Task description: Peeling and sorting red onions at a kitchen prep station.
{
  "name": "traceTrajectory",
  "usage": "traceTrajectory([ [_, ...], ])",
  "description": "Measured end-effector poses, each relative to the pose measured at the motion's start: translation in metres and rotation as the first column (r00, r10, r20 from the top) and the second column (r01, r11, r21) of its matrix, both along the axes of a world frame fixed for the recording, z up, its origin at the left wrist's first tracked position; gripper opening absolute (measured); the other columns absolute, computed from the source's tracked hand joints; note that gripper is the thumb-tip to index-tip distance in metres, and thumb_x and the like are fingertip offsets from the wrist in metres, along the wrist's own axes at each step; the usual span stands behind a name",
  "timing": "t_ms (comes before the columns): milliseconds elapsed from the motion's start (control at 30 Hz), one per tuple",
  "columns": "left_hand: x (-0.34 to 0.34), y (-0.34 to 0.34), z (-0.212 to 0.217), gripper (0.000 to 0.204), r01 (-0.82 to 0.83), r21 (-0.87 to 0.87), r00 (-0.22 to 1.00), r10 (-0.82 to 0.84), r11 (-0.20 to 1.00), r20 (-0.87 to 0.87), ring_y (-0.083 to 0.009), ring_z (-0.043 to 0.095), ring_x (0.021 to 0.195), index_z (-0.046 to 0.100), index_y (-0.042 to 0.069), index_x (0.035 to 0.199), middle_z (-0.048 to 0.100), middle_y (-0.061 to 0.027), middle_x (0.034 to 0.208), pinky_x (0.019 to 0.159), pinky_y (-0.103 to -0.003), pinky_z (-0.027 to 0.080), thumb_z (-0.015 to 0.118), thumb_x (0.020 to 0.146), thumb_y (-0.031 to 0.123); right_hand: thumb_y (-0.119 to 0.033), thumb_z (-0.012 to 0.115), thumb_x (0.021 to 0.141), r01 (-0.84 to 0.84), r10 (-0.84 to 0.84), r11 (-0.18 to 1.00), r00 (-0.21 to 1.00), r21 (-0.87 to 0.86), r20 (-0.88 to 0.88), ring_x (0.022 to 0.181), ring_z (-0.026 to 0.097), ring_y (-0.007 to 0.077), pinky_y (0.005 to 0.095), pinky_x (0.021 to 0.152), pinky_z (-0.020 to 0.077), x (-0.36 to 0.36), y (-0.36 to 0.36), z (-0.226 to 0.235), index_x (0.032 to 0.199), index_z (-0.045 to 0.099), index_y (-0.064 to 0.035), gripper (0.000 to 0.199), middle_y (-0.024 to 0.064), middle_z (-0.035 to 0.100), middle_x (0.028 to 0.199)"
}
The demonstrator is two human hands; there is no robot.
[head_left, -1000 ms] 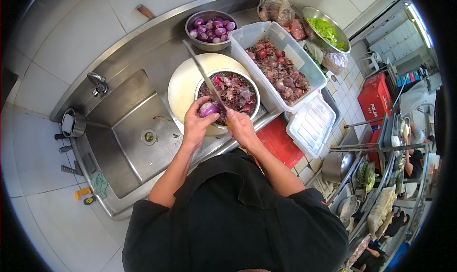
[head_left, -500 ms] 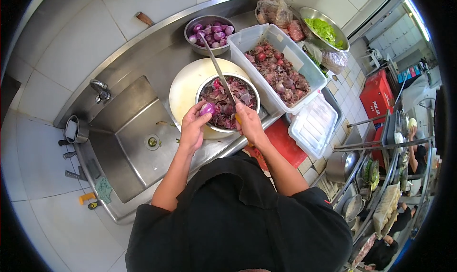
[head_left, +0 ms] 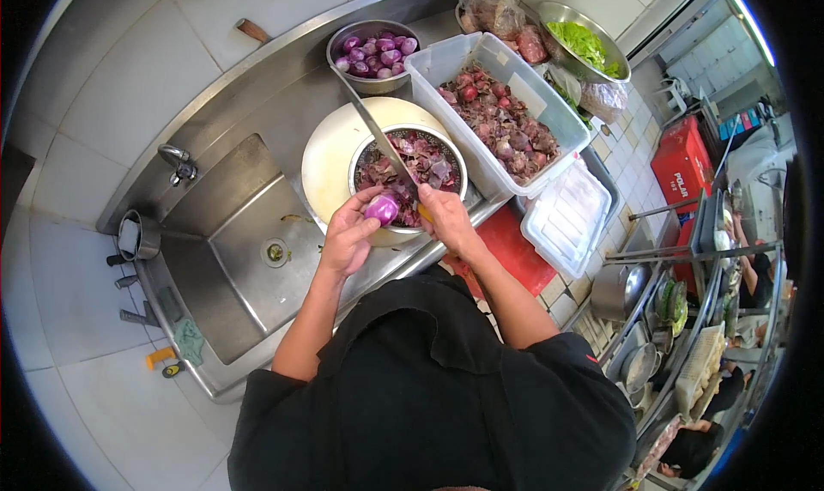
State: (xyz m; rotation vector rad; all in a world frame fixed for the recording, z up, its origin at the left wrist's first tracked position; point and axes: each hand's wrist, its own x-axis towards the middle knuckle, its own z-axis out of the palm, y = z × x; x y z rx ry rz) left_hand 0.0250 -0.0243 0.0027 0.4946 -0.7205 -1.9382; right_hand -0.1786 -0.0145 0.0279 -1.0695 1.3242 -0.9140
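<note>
My left hand (head_left: 350, 233) pinches a shiny purple onion (head_left: 381, 209) at the near left rim of a perforated metal colander (head_left: 458, 159). Dry onion skins (head_left: 421, 160) fill the colander, which stands on a round cream board (head_left: 322, 160). In my right hand (head_left: 449, 216) is a long knife (head_left: 378, 132) with a yellow handle, its blade slanting up and to the left over the skins. Beyond the board, a steel bowl (head_left: 378, 86) holds several peeled purple onions (head_left: 378, 55). Unpeeled onions and loose skins (head_left: 506, 130) lie in a clear plastic bin (head_left: 429, 77) to the right.
A steel sink (head_left: 223, 251) lies on the left under a tap (head_left: 178, 163). Lettuce (head_left: 582, 45) sits in a metal bowl (head_left: 620, 81) at the far right. A plastic lid (head_left: 568, 221) leans below the bin. Racks (head_left: 687, 268) with pans stand right, near other people.
The onion in my left hand has turned and shows more of its smooth purple side. The knife blade has swung slightly left. The whole view has shifted a little.
</note>
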Motion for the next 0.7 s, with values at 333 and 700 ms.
traceTrajectory([
  [333, -0.003, -0.008, -0.012, 0.053, -0.174, 0.057, 0.979, 0.179, 0.983, -0.096, -0.0215, 0.054, 0.119, 0.046, 0.0, 0.137, 0.056, -0.0123, 0.13, 0.106, -0.038, 0.039, 0.061, 0.086, -0.001, -0.043, 0.053, 0.099, -0.03, 0.028, 0.997, 0.999, -0.07, -0.028, 0.053, 0.04, 0.0076, 0.0247, 0.049, 0.0361, 0.012, 0.005, 0.008, 0.14, 0.05, -0.0074, 0.055, -0.0023, 0.044, 0.062],
  [700, -0.009, -0.001, 0.002, 0.057, -0.261, -0.06, 0.913, 0.266, 0.964, 0.309, -0.0173, 0.062, 0.106, 0.045, -0.003, 0.138, 0.061, -0.0101, 0.122, 0.09, -0.029, 0.052, 0.061, 0.084, -0.011, -0.055, 0.052, 0.093, -0.266, 0.109, 0.921, 0.876, -0.283, -0.47, 0.1, 0.062, 0.0433, 0.0453, 0.086, 0.0493, 0.026, 0.02, 0.011, 0.144, 0.043, -0.0121, 0.067, 0.0253, 0.064, 0.112],
])
